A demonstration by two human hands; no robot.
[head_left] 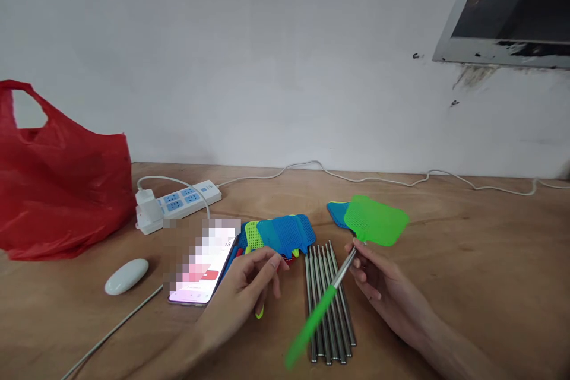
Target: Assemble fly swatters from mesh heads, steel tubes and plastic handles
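My right hand pinches the metal neck of a green fly swatter, just under its mesh head. Its green handle slants down to the left, blurred, over a row of several bare metal rods lying on the wooden table. A blue swatter head lies behind the green one. My left hand rests with curled fingers on a fanned pile of blue and yellow-green swatter heads; a yellow-green piece pokes out under its fingers.
A lit phone lies left of my left hand. Further left sit a white oval device, a white power strip with a plugged charger, and a red plastic bag. A white cable runs along the wall.
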